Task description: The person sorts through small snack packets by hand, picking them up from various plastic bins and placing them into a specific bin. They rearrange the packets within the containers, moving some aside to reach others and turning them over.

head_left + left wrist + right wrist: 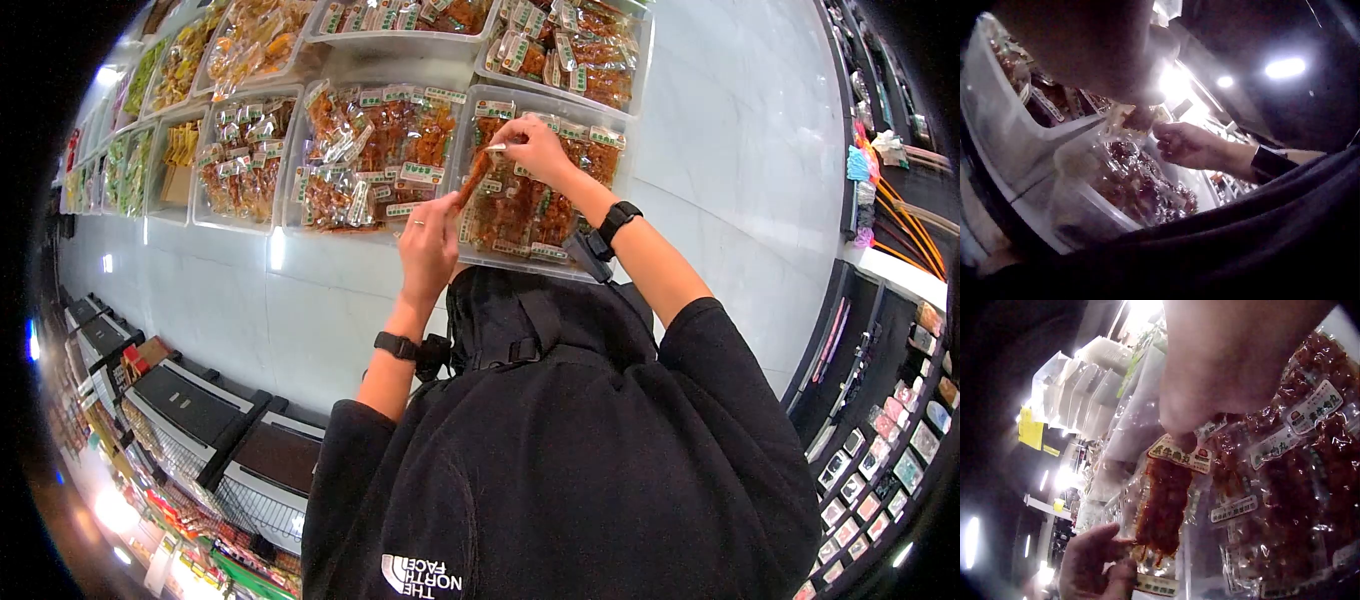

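Both hands hold one clear snack packet (474, 180) of reddish-brown food between them, tilted over a translucent bin. The right hand (535, 150) pinches its upper end, at the white label with green and red print seen in the right wrist view. At the lower end, the left hand (430, 240) grips the other edge with thumb and fingers. The right wrist view shows the packet's (1163, 503) flat face, with the left hand (1094, 565) at its bottom corner. Beneath lie rows of similar labelled packets (505, 215) in the bin (535, 268).
A neighbouring bin (290, 215) to the left holds more reddish packets. Further bins with yellow and green packets (125, 160) continue leftward. Grey floor (730, 130) lies to the right, before racks of small goods (890, 420). Dark-topped grey units (190, 400) stand at the lower left.
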A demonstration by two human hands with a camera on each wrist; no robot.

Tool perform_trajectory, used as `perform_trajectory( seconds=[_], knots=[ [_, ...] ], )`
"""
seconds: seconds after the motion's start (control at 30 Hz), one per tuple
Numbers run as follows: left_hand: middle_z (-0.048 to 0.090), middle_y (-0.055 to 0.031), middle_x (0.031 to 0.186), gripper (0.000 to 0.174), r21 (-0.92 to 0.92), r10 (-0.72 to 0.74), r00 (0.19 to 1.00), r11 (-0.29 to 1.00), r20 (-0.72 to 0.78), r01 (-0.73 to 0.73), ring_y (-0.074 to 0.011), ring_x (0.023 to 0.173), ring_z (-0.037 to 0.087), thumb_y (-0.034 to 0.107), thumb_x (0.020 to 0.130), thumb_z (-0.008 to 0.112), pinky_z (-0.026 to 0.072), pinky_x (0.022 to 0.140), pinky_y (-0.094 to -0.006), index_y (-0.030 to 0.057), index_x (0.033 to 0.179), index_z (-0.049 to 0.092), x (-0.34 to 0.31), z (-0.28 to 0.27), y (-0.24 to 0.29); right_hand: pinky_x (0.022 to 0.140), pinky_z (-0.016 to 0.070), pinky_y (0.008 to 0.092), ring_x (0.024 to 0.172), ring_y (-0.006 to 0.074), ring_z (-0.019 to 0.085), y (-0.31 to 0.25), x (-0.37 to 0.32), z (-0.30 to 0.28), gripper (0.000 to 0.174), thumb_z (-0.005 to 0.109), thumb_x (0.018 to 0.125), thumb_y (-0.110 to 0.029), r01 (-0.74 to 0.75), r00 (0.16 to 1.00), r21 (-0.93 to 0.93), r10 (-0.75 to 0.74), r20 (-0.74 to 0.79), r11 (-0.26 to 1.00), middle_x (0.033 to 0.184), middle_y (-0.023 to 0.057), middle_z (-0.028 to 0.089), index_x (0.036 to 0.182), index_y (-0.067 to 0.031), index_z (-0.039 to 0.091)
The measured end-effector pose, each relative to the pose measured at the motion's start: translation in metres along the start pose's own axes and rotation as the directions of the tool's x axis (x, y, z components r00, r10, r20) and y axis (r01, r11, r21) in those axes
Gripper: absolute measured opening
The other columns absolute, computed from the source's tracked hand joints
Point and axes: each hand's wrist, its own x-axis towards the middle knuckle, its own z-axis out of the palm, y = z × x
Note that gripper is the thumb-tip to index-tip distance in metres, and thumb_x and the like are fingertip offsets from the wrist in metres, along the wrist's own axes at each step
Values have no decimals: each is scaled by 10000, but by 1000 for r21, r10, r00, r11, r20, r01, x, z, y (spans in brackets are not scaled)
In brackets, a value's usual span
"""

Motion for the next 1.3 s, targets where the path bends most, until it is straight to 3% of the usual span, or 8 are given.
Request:
perform_trajectory(
  seconds=[0.17, 0.23, 0.37, 0.5, 0.57, 0.9, 0.97, 1.3],
  knots=[
    [578, -53, 891, 431, 63, 219, 959, 970, 181, -233, -232, 819, 585, -34, 702, 594, 510, 711, -335, 37, 1127, 599, -10, 7, -13, 566, 444, 257, 677, 91, 517, -8, -2, -5, 164, 542, 893, -137, -433, 895, 437, 320, 311, 788, 808, -11, 597, 920, -89, 696],
    [559, -47, 904, 434, 113, 287, 917, 938, 276, -328, -220, 843, 580, 15, 693, 601, 514, 715, -328, 40, 1127, 601, -11, 9, -14, 590, 472, 252, 706, 89, 538, -8, -5, -4, 228, 474, 930, -174, -627, 776, 637, 424, 466, 449, 878, -21, 607, 1015, -104, 673],
    [550, -45, 903, 374, 76, 346, 874, 917, 342, -392, -208, 861, 568, 68, 719, 594, 509, 736, -337, 39, 1092, 605, -13, 22, -16, 630, 496, 256, 763, 111, 569, 3, -2, -7, 218, 497, 911, -141, -681, 729, 625, 438, 526, 382, 938, 10, 623, 1061, -66, 637],
    [543, -45, 884, 315, 52, 328, 861, 925, 389, -376, -211, 848, 567, 68, 722, 586, 503, 749, -331, 35, 1034, 606, -10, 34, -11, 677, 510, 313, 748, 167, 599, 12, -3, 5, 197, 558, 824, -60, -444, 892, 515, 308, 331, 733, 873, 45, 637, 991, -46, 662],
    [544, -50, 879, 241, 43, 324, 845, 925, 426, -377, -218, 841, 568, 70, 719, 581, 498, 750, -331, 37, 956, 607, -8, 37, -11, 688, 507, 368, 771, 234, 617, 17, 2, 10, 233, 582, 754, 4, -224, 964, 211, 184, 193, 951, 837, 104, 651, 974, -22, 652],
    [568, -62, 870, 129, -31, 303, 796, 941, 524, -338, -234, 842, 579, 65, 713, 574, 523, 698, -352, 42, 838, 598, -16, 55, -15, 765, 493, 414, 853, 345, 626, 4, 6, 15, 264, 562, 705, -8, -59, 980, -71, 72, 186, 996, 867, 176, 660, 955, -31, 643],
    [575, -60, 891, 111, -27, 272, 787, 951, 554, -310, -233, 866, 584, 64, 709, 576, 536, 715, -344, 48, 816, 604, -21, 60, -16, 671, 485, 384, 724, 319, 614, 11, 2, 20, 200, 582, 749, -31, 69, 991, -108, -56, 118, 992, 759, 149, 639, 940, -27, 641],
    [575, -83, 882, 105, -29, 258, 782, 955, 567, -294, -242, 882, 585, 66, 705, 582, 529, 722, -336, 58, 808, 604, -22, 59, -7, 787, 463, 460, 887, 370, 582, 2, -6, 19, 222, 549, 731, -22, 0, 983, -188, 35, 183, 982, 850, 174, 642, 943, -57, 603]
  ],
)
